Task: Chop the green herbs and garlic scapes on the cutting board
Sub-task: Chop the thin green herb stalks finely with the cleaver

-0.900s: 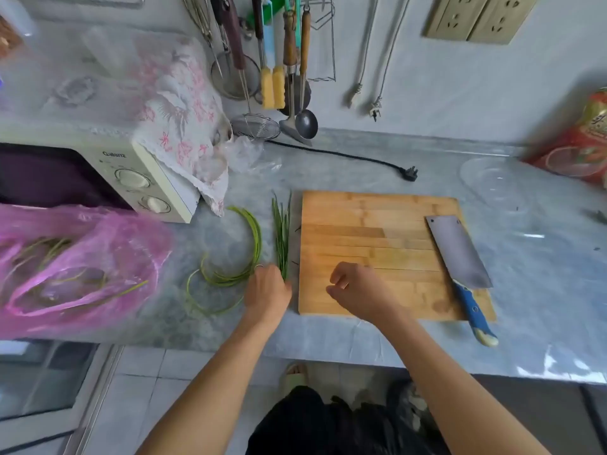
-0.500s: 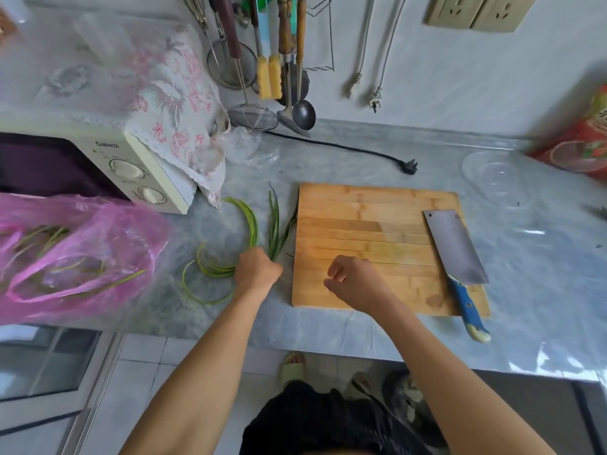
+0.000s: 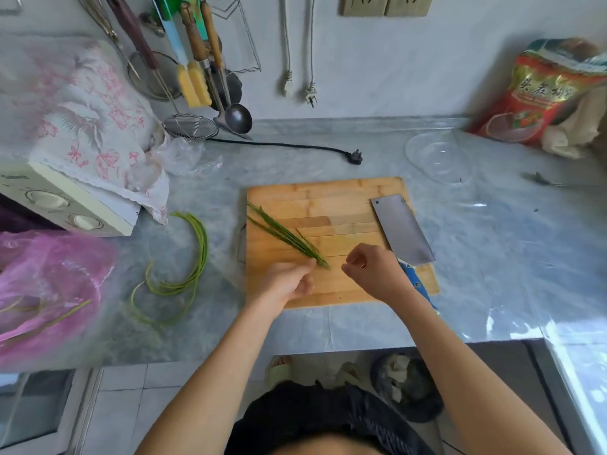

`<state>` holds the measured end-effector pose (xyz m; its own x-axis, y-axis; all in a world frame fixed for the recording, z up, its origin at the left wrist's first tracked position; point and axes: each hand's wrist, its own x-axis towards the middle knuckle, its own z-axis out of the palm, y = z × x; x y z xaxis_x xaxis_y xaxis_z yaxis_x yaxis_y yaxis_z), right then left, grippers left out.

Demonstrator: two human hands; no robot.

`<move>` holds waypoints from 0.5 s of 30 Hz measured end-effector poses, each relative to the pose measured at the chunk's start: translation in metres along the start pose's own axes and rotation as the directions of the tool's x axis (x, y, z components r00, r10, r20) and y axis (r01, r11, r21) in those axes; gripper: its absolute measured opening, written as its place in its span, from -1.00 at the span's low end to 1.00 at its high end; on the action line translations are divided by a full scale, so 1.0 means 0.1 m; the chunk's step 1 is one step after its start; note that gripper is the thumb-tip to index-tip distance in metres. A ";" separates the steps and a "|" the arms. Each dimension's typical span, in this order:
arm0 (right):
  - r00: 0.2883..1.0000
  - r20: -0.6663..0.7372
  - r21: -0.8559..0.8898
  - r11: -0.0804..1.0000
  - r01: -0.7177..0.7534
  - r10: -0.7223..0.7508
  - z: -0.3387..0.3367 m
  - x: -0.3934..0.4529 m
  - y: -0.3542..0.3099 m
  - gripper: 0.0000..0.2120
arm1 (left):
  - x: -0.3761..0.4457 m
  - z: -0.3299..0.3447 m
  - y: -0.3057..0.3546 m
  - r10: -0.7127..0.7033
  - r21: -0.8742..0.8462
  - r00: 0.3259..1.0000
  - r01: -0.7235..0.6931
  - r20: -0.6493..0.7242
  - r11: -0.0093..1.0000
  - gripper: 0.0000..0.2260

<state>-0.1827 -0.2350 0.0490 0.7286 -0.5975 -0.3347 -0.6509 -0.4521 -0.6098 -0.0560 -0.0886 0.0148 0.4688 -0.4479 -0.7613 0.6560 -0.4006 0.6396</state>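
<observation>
- The red food bag [image 3: 538, 93] at the worktop's far right carries a row of white Chinese characters, too blurred to make out.
- The microwave [image 3: 69, 208] front bears small lettering, unreadable here.

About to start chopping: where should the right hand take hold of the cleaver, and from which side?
Grip the cleaver by its blue handle, coming from the near board edge. The blade lies flat on the cutting board with the handle pointing toward the person, partly under the right hand.
</observation>
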 end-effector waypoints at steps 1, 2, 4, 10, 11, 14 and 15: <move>0.999 -0.031 -0.002 0.999 -0.036 0.036 -0.09 -0.04 0.14 -0.86 | 0.06 0.11 -0.01 0.036 0.156 0.999 -0.036 0.003 0.987 -0.73; 0.997 -0.049 -0.011 0.998 -0.057 0.057 -0.10 -0.05 0.19 -0.86 | 0.10 0.08 -0.03 0.121 0.292 0.992 -0.107 -0.029 0.950 -0.79; 0.990 -0.096 -0.044 0.993 -0.105 0.101 -0.17 -0.11 0.37 -0.85 | 0.15 0.10 0.04 0.376 0.556 0.926 -0.297 -0.030 0.776 -0.95; 0.942 -0.238 -0.238 0.926 -0.292 0.236 -0.22 -0.21 0.73 -0.70 | 0.42 0.15 0.32 0.473 0.868 0.728 -0.433 0.496 -0.243 -0.54; 0.929 -0.253 -0.240 0.913 -0.330 0.270 -0.20 -0.22 0.76 -0.62 | 0.46 0.16 0.34 0.449 0.849 0.720 -0.440 0.528 -0.293 -0.56; 0.894 -0.261 -0.193 0.888 -0.418 0.364 -0.19 -0.23 0.90 -0.57 | 0.55 0.22 0.35 0.506 0.854 0.689 -0.450 0.518 -0.262 -0.77; 0.891 -0.239 -0.185 0.883 -0.431 0.385 -0.20 -0.24 0.94 -0.58 | 0.58 0.25 0.33 0.531 0.867 0.688 -0.433 0.494 -0.245 -0.83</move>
<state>-0.2656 -0.2765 0.0143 0.3479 -0.8648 -0.3620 -0.9284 -0.2641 -0.2615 -0.0218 -0.1478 -0.0057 0.3789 -0.9160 -0.1315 -0.8770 -0.4008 0.2648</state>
